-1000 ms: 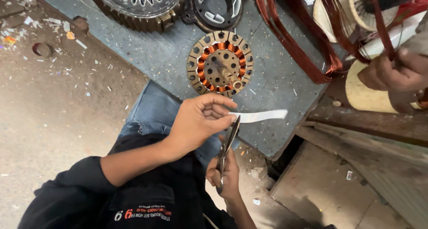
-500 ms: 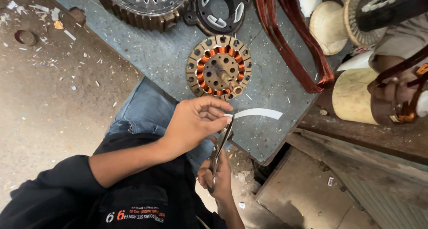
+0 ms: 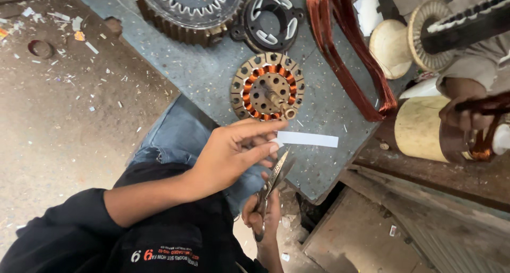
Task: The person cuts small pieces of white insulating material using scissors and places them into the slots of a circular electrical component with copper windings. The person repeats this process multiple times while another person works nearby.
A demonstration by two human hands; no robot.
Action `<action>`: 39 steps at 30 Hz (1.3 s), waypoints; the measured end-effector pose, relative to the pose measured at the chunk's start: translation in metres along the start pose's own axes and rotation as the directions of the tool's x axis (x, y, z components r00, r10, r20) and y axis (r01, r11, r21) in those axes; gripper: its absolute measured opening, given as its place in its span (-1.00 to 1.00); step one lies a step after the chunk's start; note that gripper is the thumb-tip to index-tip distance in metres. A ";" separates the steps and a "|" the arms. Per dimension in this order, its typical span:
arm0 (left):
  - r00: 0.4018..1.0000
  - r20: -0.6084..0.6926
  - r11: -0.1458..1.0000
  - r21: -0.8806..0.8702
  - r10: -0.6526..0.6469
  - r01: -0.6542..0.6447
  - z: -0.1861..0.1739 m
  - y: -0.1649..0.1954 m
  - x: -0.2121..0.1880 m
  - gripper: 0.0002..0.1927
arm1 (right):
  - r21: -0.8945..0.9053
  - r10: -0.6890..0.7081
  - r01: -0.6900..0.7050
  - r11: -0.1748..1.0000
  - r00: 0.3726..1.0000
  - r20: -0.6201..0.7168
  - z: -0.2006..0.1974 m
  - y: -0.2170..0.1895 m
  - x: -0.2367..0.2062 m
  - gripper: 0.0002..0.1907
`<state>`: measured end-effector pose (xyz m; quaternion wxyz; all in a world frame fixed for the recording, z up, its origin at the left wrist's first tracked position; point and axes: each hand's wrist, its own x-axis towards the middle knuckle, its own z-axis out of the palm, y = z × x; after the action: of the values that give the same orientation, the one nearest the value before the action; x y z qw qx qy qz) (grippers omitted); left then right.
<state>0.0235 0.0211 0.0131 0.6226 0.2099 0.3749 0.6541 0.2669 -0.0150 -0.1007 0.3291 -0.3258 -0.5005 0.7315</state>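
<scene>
The left hand (image 3: 228, 153) pinches one end of a flat white paper strip (image 3: 308, 139), narrow and rectangular, held level above the speckled grey table (image 3: 207, 73). The right hand (image 3: 261, 212) grips steel scissors (image 3: 273, 177), blades just beneath the strip. A copper-wound round stator (image 3: 267, 87) lies nearby.
</scene>
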 end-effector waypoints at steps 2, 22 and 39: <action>0.999 -0.030 0.999 0.009 -0.032 0.032 0.000 0.003 0.000 -0.65 | -0.058 0.038 -0.039 0.998 0.999 -0.015 0.004 -0.002 0.001 0.04; 0.995 -0.093 0.997 0.069 -0.037 0.043 -0.005 -0.001 0.001 -0.67 | -0.074 0.171 -0.180 0.981 0.979 -0.107 0.026 0.006 0.006 -0.03; 0.999 -0.041 0.997 0.076 -0.006 0.009 -0.008 -0.004 -0.005 -0.67 | -0.289 0.087 -0.122 0.950 0.988 -0.129 0.025 0.010 0.008 -0.42</action>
<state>0.0210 0.0144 0.0056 0.6087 0.2185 0.4130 0.6412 0.2408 -0.0244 -0.1044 0.2656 -0.4389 -0.5667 0.6448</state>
